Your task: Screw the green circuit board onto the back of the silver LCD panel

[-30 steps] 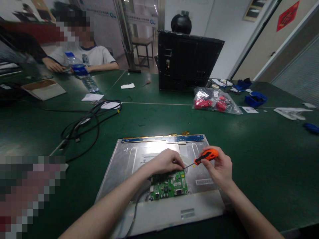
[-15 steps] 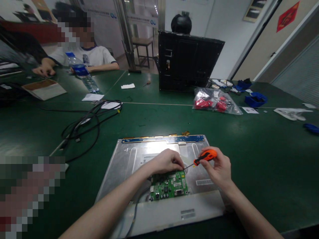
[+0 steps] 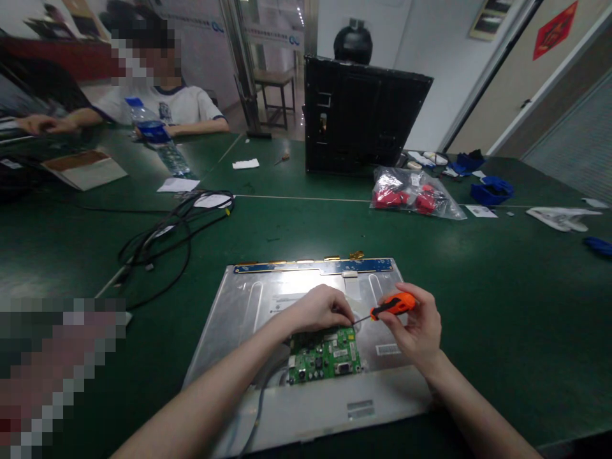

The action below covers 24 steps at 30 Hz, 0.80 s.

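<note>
My right hand (image 3: 421, 325) grips an orange and black screwdriver (image 3: 394, 305), its shaft slanting down and left. The tip meets the upper right corner of a green circuit board (image 3: 327, 357). At that corner the fingers of my left hand (image 3: 329, 309) are pinched together beside the tip; whatever they hold is too small to make out. My left hand covers the board's top edge. Underneath lies a silver metal display panel (image 3: 229, 325) with a blue circuit strip (image 3: 310, 266) along its far edge. A grey cable (image 3: 259, 408) runs off the board's left side.
Black cables (image 3: 176, 239) lie coiled on the green table (image 3: 287, 223) at left. Further back are a water bottle (image 3: 153, 131), a bag of red parts (image 3: 411, 194) and a large black panel (image 3: 363, 118) standing upright. A person (image 3: 167, 108) sits across the table.
My right hand and the screwdriver handle have shifted slightly, with the tip still at the board corner. My left hand stays put. The other person's arm has moved left.
</note>
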Motion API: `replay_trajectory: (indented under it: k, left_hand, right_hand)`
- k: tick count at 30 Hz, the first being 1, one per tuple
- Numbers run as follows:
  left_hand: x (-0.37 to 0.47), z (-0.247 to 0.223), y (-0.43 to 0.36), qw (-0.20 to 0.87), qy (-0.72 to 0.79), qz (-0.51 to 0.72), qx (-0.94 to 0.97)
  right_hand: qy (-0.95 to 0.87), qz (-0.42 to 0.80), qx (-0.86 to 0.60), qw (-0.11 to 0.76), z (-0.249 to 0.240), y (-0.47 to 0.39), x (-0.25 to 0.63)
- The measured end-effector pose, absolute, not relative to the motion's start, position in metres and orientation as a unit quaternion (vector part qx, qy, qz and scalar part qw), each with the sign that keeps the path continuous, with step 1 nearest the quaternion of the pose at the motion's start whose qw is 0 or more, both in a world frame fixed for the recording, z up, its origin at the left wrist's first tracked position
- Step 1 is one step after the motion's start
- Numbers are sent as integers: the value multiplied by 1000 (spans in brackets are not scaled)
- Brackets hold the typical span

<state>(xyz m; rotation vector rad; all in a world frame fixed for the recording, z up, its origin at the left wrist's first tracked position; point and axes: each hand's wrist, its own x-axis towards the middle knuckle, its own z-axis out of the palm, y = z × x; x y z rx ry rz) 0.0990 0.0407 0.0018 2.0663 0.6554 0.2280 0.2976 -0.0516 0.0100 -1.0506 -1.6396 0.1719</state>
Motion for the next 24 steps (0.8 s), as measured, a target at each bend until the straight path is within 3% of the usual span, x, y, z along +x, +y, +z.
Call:
replay_trajectory:
  k: [7,24]
  left_hand:
    - [100,2,41,461,263,96,842]
    - [98,2,42,458,259,92,846]
  right_hand:
    - [-730,77,-383,561,6,-49,296]
    - [-727,56,-403,553,-1,-52,290]
